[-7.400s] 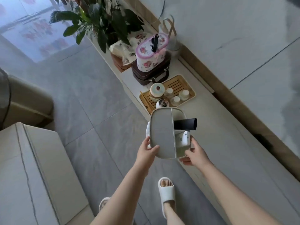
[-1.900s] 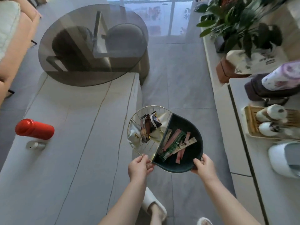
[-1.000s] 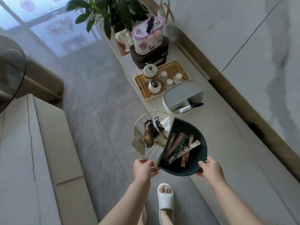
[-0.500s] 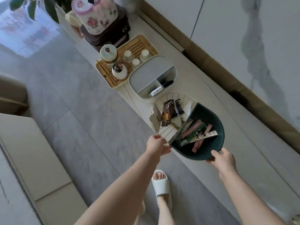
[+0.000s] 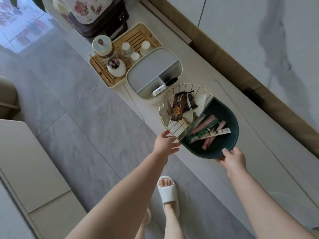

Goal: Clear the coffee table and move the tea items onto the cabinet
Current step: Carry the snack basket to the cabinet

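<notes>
Item: 2-part snack basket (image 5: 200,125), half gold wire, half dark green bowl, held low over the pale cabinet top (image 5: 269,145); whether its base already touches the surface cannot be told from this angle. Wire half holds a dark foil packet (image 5: 178,109) and crumpled wrappers; green half holds about 6 stick sachets (image 5: 208,131), lying flat, so the basket is evidently kept level to stop them sliding. Left hand (image 5: 165,144): fingers loosely spread, tips at the wire rim near the divider, steadying more than gripping. Right hand (image 5: 232,156): fingers curled and pinching the green rim at its near edge, probably carrying most of the weight. The 2 hands sit on opposite halves, which balances the load. Neighbours on the cabinet: a grey lidded organiser box (image 5: 151,73) just beside the wire half, then a bamboo tea tray (image 5: 138,37) with a lidded jar, teapot and 3 small cups. Placement follows that row, keeping moved items together. Status: set-down appears nearly finished.
</notes>
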`<state>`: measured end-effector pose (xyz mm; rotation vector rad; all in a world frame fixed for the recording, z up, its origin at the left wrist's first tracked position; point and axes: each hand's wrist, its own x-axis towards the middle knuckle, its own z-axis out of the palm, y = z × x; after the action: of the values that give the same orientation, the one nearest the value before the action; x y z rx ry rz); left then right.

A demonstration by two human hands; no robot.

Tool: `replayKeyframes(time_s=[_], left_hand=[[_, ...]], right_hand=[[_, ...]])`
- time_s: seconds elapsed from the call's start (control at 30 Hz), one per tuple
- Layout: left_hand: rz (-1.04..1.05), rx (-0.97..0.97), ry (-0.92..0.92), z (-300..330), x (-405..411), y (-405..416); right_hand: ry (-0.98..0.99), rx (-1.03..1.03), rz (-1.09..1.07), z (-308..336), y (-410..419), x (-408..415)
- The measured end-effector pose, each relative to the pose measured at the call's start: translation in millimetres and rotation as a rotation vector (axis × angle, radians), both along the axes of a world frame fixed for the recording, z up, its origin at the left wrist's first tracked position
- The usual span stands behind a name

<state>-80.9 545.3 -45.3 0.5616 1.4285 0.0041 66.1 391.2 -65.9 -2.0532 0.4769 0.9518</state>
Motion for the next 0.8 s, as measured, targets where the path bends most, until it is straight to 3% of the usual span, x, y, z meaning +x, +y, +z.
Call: replayKeyframes(time_s=[0.13,0.3,0.47,0.57,0.8], left_hand=[[-0.129,0.064,0.027,6.0,-6.1,-2.8],[-0.296,0.135,0.091,26.5,-32.4,-15.2],[-0.338,0.216,0.171,57.4,-90.3,-37.0],[-0.264,0.246,0.251,75.6,-141.6,-49.1],[0.15,0.202,0.315,117.0,-267.8,-58.0]], right_hand=[[0.086,-0.104,0.18,6.0,1.6,-2.4],[0.008,-0.258,0.616,41.9,2.1,-21.8],[-0.049,-0.177,0.944,83.7,17.5,-70.6],[-0.039,-0.117,1.146,101.9,40.7,-110.0],[-0.008,-0.047,1.593,134.3,93.3,-230.3]])
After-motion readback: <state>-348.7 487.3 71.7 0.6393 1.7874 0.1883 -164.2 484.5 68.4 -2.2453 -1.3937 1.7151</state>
